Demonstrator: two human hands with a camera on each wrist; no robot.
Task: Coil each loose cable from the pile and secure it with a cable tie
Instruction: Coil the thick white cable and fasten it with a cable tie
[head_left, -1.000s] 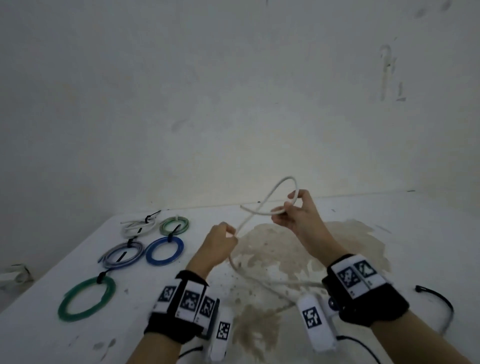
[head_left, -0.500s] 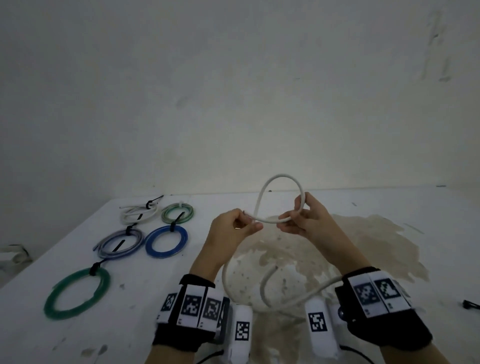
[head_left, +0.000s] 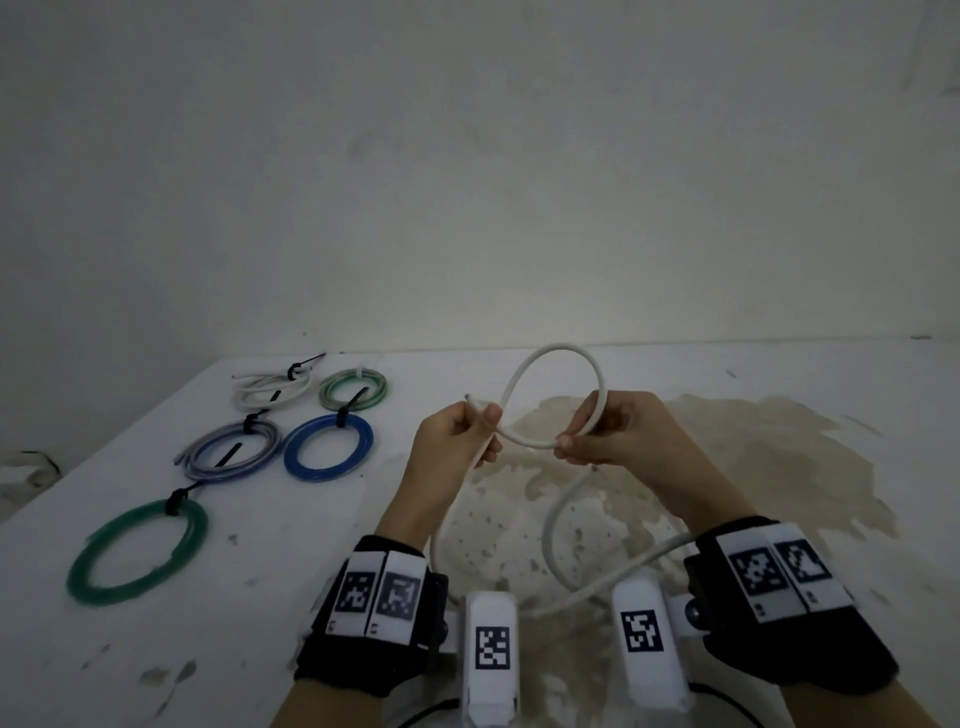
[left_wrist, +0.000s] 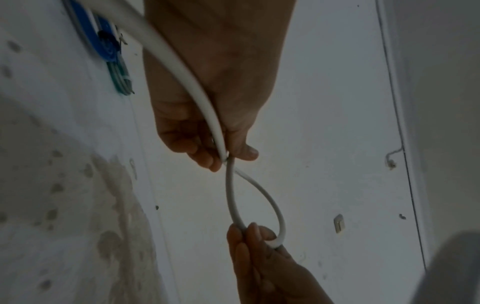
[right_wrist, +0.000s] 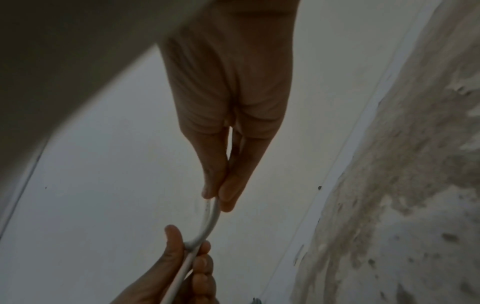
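White cable (head_left: 550, 358): first loop, open half a second before, was now closed, held above table (head_left: 779, 374) centre. Left hand (head_left: 457, 441) pinched the crossing at 9 o'clock; right hand (head_left: 613, 431) gripped the loop at 3 o'clock. Coiling begun; remaining slack trailed toward 6 o'clock.

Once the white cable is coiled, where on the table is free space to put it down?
Bare table lies between the green coil and the left hand, and at the far right beyond the stain. The back left is crowded with tied coils.
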